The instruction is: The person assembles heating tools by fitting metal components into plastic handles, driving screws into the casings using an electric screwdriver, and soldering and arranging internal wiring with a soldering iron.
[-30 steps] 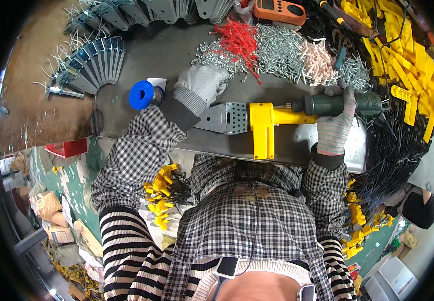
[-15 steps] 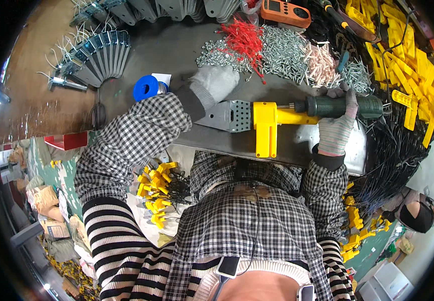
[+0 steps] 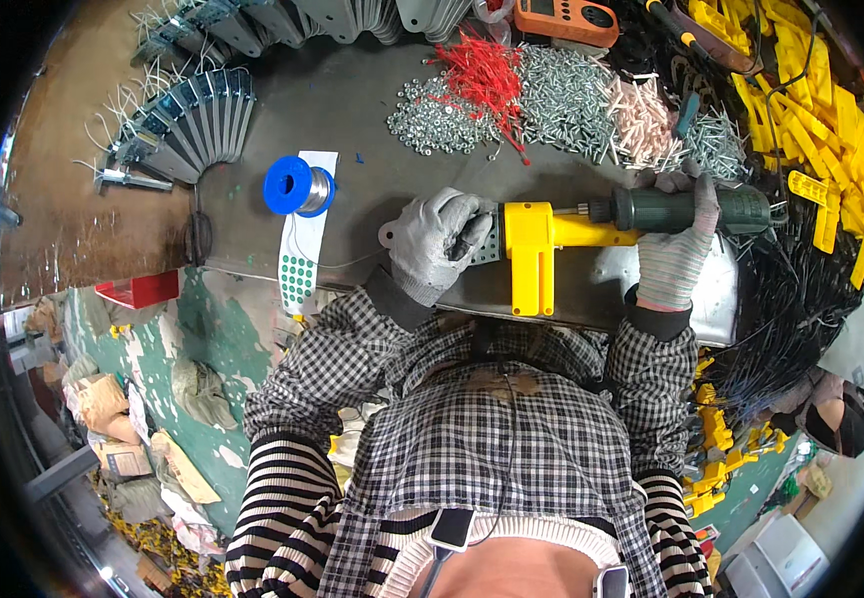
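My gloved right hand [image 3: 675, 261] is wrapped round a dark green electric screwdriver [image 3: 736, 209], its bit pointing left toward a yellow plastic handle [image 3: 529, 261]. The handle joins a grey metal plate with rows of holes [image 3: 489, 247], lying flat at the bench's near edge. Over this plate is my gloved left hand [image 3: 440, 241], fingers curled and pinched beside the holes. Whatever the left fingertips hold is hidden. Most of the plate is under that hand, and only its rounded left end shows past it.
Beyond lie piles of nuts [image 3: 432, 115], red pieces [image 3: 477, 75], screws [image 3: 561, 105] and pale pink pieces [image 3: 641, 125]. A blue solder spool [image 3: 287, 186] sits on a white strip at left. Fanned metal plates [image 3: 197, 120], yellow parts [image 3: 831, 130] and black cables [image 3: 781, 309] surround the bench.
My left hand has come back from the nut pile, nearer and onto the metal plate, its fingers now curled. My right hand keeps its hold on the screwdriver.
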`<state>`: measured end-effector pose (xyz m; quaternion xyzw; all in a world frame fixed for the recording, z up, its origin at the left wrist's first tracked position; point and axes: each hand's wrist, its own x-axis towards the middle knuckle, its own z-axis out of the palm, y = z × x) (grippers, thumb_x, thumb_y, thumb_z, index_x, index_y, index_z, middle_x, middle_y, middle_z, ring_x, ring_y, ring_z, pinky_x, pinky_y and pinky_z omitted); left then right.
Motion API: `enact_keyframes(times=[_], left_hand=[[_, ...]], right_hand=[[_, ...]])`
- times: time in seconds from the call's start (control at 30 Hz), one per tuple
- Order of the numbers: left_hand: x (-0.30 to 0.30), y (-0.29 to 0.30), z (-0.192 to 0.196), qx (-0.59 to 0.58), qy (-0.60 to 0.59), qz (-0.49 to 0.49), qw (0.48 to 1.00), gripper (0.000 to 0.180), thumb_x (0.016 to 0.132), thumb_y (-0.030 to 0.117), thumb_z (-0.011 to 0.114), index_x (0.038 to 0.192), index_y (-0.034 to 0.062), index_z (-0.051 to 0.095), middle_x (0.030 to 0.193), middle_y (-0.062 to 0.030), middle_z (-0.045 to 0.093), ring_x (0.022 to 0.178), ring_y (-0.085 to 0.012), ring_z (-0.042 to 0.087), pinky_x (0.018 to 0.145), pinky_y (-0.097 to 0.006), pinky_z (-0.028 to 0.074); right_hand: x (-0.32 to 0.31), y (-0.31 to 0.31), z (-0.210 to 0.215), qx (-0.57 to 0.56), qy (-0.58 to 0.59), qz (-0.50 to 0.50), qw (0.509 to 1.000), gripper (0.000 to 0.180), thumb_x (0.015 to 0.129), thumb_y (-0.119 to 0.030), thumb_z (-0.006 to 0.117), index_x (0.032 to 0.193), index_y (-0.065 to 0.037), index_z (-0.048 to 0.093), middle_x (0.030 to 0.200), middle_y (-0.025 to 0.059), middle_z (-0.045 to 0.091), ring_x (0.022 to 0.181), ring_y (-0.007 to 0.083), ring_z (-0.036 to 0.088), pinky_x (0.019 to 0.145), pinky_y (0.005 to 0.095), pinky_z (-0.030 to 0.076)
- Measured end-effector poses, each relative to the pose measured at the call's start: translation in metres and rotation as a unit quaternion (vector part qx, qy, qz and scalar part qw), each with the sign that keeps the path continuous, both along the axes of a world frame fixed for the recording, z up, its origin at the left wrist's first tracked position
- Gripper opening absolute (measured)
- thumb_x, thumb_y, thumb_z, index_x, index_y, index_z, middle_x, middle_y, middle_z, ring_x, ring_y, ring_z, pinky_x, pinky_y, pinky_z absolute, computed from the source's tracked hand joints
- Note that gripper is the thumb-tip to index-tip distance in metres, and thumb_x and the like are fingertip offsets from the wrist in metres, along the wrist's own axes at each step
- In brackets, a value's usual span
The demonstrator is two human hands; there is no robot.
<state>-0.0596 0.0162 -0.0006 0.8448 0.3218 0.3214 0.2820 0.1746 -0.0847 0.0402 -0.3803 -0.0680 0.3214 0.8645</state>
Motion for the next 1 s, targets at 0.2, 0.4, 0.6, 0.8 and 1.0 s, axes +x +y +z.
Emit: enact_keyframes(times=[0.2, 0.4, 0.6, 0.8, 1.0], left_hand=[[0.001, 0.0, 0.0, 0.006, 0.013, -0.006, 1.0, 0.015, 0.076, 0.008, 0.072, 0.09, 0.0067, 0.066, 0.087, -0.0064, 0.067, 0.078, -0.0247, 0.066, 0.068, -0.034, 0.053], [0.0, -0.001, 0.002, 0.007, 0.001, -0.001, 1.0, 0.017, 0.075, 0.007, 0.073, 0.091, 0.0064, 0.066, 0.087, -0.0059, 0.067, 0.077, -0.0244, 0.065, 0.068, -0.034, 0.053], [0.001, 0.0, -0.003, -0.022, -0.005, -0.012, 1.0, 0.017, 0.076, 0.004, 0.072, 0.092, 0.0047, 0.066, 0.088, -0.0083, 0.066, 0.079, -0.0247, 0.065, 0.07, -0.034, 0.053], [0.0, 0.004, -0.01, 0.012, 0.008, -0.033, 0.999, 0.025, 0.074, 0.005, 0.074, 0.097, 0.0041, 0.064, 0.088, -0.0088, 0.064, 0.077, -0.0258, 0.064, 0.07, -0.035, 0.052], [-0.003, 0.001, -0.002, 0.003, 0.06, -0.07, 0.996, 0.042, 0.069, 0.019, 0.079, 0.104, 0.0067, 0.06, 0.092, -0.0083, 0.06, 0.077, -0.0264, 0.062, 0.067, -0.038, 0.05]], right_hand=[[0.001, 0.0, -0.001, 0.009, 0.015, 0.001, 1.0, 0.034, 0.087, -0.024, 0.068, 0.11, -0.002, 0.056, 0.085, 0.001, 0.051, 0.082, 0.0148, 0.051, 0.094, 0.0411, 0.045], [0.001, 0.0, -0.002, 0.031, 0.019, 0.007, 0.999, 0.029, 0.088, -0.022, 0.066, 0.106, -0.003, 0.056, 0.084, 0.0011, 0.051, 0.08, 0.0148, 0.05, 0.092, 0.0401, 0.046], [-0.002, 0.001, -0.002, 0.033, 0.021, -0.007, 0.999, 0.025, 0.087, -0.021, 0.067, 0.102, -0.003, 0.057, 0.083, 0.001, 0.051, 0.079, 0.0147, 0.05, 0.089, 0.04, 0.046], [-0.003, 0.0, -0.001, 0.035, 0.024, -0.01, 0.999, 0.025, 0.086, -0.021, 0.069, 0.101, -0.004, 0.058, 0.083, 0.0006, 0.05, 0.079, 0.0143, 0.05, 0.09, 0.0407, 0.046], [-0.004, -0.001, -0.004, 0.028, 0.017, -0.014, 0.999, 0.026, 0.085, -0.022, 0.07, 0.101, -0.004, 0.058, 0.084, 0.0002, 0.051, 0.079, 0.0141, 0.05, 0.091, 0.0408, 0.046]])
